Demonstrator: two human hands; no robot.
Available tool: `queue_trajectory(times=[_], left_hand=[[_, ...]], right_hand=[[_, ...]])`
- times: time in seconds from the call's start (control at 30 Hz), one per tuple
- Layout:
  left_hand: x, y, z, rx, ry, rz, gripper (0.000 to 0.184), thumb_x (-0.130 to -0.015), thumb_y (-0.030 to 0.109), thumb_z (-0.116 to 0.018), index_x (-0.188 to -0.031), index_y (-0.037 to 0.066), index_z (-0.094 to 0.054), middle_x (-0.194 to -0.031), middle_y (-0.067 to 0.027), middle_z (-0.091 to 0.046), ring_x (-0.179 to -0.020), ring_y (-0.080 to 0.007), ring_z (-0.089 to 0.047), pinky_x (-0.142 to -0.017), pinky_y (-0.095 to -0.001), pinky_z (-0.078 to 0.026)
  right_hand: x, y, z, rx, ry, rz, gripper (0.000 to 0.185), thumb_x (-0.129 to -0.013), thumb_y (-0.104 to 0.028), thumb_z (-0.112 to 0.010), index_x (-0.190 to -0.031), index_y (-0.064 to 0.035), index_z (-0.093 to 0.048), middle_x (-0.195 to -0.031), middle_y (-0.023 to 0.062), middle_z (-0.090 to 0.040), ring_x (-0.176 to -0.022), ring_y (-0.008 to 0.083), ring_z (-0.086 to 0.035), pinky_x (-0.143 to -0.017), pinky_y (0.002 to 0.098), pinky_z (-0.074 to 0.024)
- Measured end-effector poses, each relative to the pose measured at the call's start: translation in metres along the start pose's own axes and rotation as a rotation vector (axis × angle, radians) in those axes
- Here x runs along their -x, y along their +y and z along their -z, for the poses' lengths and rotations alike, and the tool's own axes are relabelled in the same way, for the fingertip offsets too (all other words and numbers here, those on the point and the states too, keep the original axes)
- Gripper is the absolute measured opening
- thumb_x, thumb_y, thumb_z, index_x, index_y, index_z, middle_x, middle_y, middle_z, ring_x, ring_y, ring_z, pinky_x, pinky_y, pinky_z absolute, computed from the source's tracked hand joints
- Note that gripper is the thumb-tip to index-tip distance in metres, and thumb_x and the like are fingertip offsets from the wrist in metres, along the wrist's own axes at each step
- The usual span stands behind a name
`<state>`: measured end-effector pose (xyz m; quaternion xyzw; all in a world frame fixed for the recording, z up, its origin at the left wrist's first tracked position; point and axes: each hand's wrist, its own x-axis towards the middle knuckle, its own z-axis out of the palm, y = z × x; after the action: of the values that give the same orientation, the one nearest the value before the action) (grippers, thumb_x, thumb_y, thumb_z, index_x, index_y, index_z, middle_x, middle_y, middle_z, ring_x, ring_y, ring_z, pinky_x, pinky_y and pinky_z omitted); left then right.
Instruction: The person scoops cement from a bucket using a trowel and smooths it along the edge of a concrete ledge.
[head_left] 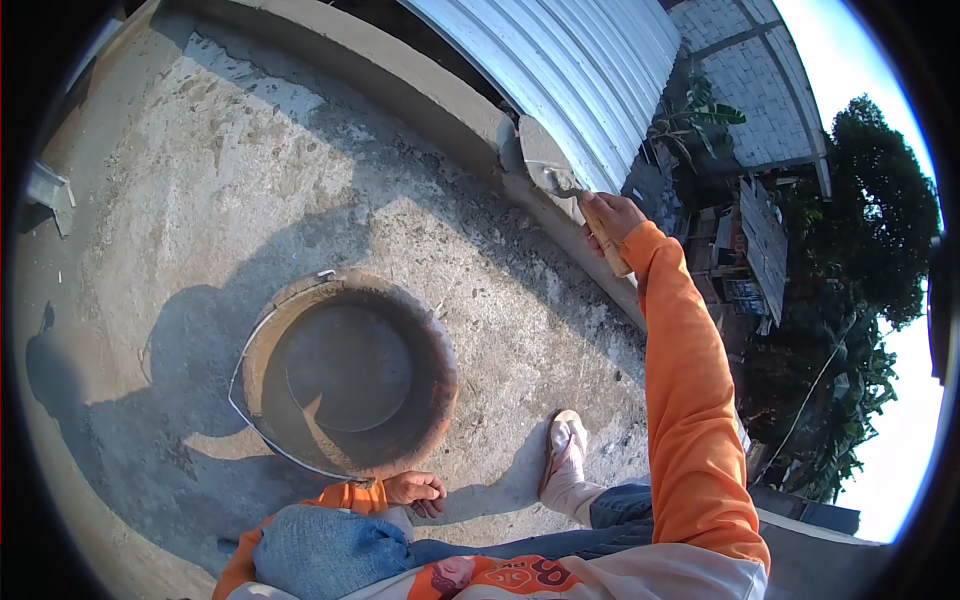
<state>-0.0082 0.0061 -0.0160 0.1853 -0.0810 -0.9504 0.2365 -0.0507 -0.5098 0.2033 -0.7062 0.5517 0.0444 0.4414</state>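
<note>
My right hand (614, 220) is wrapped around the wooden handle of a trowel (545, 158). Its grey-smeared metal blade lies over the top edge of a low cement wall (430, 98); whether it touches the surface I cannot tell. My left hand (417, 492) hangs near my knee, fingers curled and nothing visible in them. Just beyond it stands a large round bucket (447, 370) with a thin wire handle along its left side. Grey material coats the inside of the bucket, partly in shadow.
Rough concrete floor (470, 330) surrounds the bucket, and my sandalled foot (566, 455) rests on it. Past the wall are a corrugated metal sheet (570, 70), a pale block wall (750, 90) and trees (870, 210). A grey object (50, 195) sits at the far left.
</note>
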Motion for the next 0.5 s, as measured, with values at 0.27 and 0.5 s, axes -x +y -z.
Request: queue_trajectory(times=[0.27, 0.5], left_hand=[[0.009, 0.007, -0.007, -0.041, 0.009, -0.013, 0.031, -0.091, 0.025, -0.052, -0.114, 0.003, -0.048, -0.100, -0.0133, -0.062, -0.090, -0.0204, -0.064, -0.073, -0.0315, -0.051], [0.005, -0.002, -0.004, 0.011, 0.005, -0.071, 0.030, -0.091, 0.024, -0.053, -0.111, 0.004, -0.047, -0.101, -0.0129, -0.062, -0.088, -0.0196, -0.064, -0.074, -0.0320, -0.052]], right_hand=[[-0.005, -0.028, -0.030, -0.085, 0.062, -0.226, 0.048, -0.093, -0.048, -0.046, -0.108, -0.0036, -0.058, -0.072, 0.0099, -0.060, -0.056, 0.0197, -0.059, -0.049, 0.0330, -0.0503], [0.003, -0.009, 0.043, -0.158, 0.241, -0.396, 0.047, -0.090, -0.049, -0.050, -0.096, -0.0023, -0.055, -0.070, 0.0130, -0.060, -0.052, 0.0221, -0.058, -0.044, 0.0357, -0.0478]])
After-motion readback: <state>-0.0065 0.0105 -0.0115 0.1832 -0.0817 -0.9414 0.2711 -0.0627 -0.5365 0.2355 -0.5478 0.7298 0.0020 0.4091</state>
